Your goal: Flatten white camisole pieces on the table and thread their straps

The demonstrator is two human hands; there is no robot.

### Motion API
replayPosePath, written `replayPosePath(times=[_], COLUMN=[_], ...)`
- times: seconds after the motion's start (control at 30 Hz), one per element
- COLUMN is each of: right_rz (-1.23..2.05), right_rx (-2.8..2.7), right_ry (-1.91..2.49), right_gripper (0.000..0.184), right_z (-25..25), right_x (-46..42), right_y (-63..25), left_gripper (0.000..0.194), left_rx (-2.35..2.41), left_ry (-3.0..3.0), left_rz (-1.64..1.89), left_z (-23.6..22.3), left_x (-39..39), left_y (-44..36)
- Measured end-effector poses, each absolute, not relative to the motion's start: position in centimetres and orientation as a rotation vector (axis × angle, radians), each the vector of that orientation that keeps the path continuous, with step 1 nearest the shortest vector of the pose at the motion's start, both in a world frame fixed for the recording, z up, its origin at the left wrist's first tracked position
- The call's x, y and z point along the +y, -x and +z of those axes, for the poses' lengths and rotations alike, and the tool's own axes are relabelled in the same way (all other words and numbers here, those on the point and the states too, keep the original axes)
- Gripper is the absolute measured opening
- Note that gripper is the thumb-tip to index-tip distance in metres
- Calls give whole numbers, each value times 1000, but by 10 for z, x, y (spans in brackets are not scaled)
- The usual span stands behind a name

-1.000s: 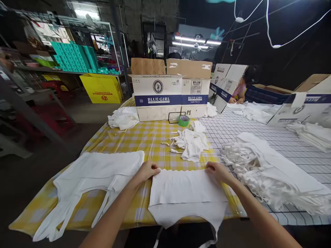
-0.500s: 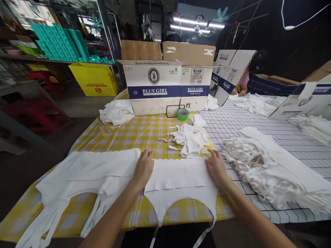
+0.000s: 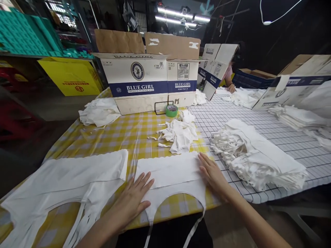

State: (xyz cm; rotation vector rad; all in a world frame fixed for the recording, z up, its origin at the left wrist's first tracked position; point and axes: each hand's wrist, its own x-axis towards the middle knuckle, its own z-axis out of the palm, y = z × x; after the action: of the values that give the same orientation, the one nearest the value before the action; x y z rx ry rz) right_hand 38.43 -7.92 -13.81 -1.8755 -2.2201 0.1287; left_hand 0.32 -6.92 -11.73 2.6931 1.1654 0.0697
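A white strappy camisole-like garment (image 3: pixel 172 170) lies flat in front of me on the yellow checked cloth, its straps hanging over the table's near edge. My left hand (image 3: pixel 136 194) rests on its left side with fingers spread. Along its right edge, my right hand (image 3: pixel 210 170) lies flat, fingers stretched out. Left of it is a stack of similar white garments (image 3: pixel 77 175), with long straps trailing toward me. Just beyond lies a crumpled bunch of white garments (image 3: pixel 182 134) with loose straps.
A large folded pile of white garments (image 3: pixel 258 155) lies on the right. Behind stand a Blue Girl carton (image 3: pixel 144 74), green tape (image 3: pixel 171 110) and a black wire frame (image 3: pixel 160 107). Another person's hand (image 3: pixel 231 88) shows at the far right side. White cloth (image 3: pixel 99 112) sits left of the carton.
Both hands were at the garment's top corners. My left hand has come down toward me and spread out on its left side; the right has flattened along the right edge. The view has turned right.
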Motion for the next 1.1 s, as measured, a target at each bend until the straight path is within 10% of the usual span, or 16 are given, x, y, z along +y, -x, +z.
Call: replayPosePath(times=[0.37,0.57,0.8,1.1], right_rz=[165,1359,1626,962], right_rx=[-1929,-1623,-548,-1088], right_ry=[1876,1754,1378,1949], right_gripper=[38,36,34,36], right_z=[-121,-92,-159,-163], right_x=[-96,-197,-217,-277], right_y=[-362,-363,-313,-336], left_gripper=[65,59,53,53], left_rx=[843,777,737,699], left_ry=[-2672,-2645,-2671,-2732], left_rz=[277,266,320,316], left_z=[-115,-132,-132,-139], left_x=[-69,-76,-72,-75], left_y=[-127,-129,-152,-153])
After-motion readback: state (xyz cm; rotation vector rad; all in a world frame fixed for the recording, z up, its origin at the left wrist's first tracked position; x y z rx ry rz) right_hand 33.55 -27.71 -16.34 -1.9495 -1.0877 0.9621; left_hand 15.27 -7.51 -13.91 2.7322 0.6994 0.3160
